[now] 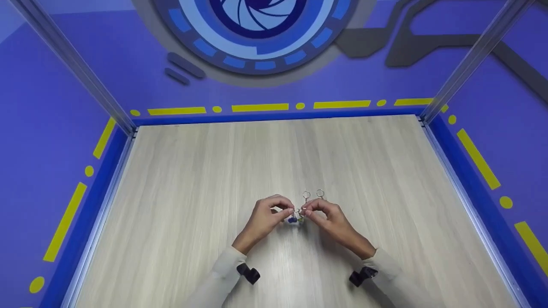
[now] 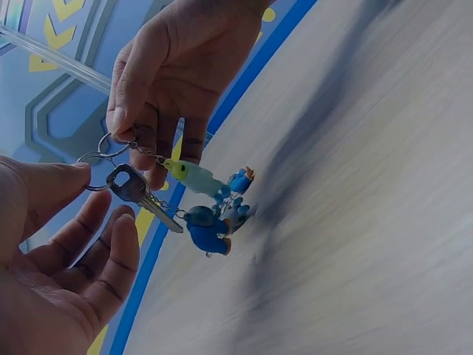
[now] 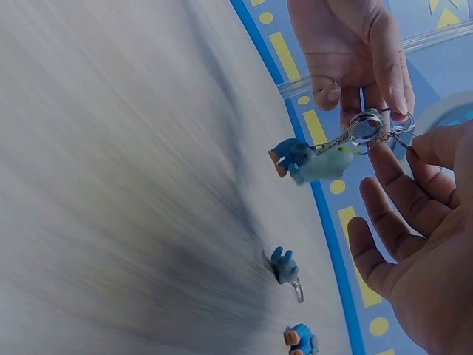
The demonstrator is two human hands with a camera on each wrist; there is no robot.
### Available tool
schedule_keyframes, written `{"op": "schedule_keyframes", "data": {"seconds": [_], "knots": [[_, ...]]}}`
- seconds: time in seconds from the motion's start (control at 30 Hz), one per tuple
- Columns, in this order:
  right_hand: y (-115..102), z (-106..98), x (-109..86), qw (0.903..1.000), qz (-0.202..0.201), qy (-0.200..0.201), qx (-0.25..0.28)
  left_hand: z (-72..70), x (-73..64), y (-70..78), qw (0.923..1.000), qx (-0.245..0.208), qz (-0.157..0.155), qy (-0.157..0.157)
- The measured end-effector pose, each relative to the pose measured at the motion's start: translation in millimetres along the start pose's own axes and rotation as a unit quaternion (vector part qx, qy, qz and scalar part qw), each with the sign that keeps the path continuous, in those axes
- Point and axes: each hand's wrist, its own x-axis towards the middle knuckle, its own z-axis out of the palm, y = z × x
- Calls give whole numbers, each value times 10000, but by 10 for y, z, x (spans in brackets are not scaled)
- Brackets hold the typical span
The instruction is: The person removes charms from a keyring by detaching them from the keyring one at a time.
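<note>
My left hand (image 1: 266,218) pinches a split key ring (image 2: 94,176) between thumb and finger. My right hand (image 1: 332,220) pinches another metal ring (image 2: 114,148), and the two rings meet between the fingertips. A metal key (image 2: 133,188) hangs from the joined rings in the left wrist view. Below it dangles a small blue figure charm (image 2: 205,231) on a chain. Beside that, a pale green charm with a yellow top (image 2: 196,179) hangs from the right hand's ring. In the right wrist view the blue charm (image 3: 290,155) overlaps the pale green charm (image 3: 329,163).
Two more keychains lie on the wooden table (image 1: 192,179) just beyond my right hand, their rings (image 1: 306,194) pointing to the back. One carries a grey-blue charm (image 3: 284,265), the other a blue and orange charm (image 3: 299,339). Blue panels (image 1: 265,96) enclose the table.
</note>
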Motion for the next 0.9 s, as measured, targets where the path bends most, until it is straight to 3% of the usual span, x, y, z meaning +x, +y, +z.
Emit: {"op": "schedule_keyframes", "data": {"seconds": [0.3,0.9], "knots": [[-14,24,3,10000,24,-88,19,11,-14,-29,9978,623,-14,-229],[-24,31,10,9997,-9,-200,-166,22,13,9,9962,801,236,-258]]}}
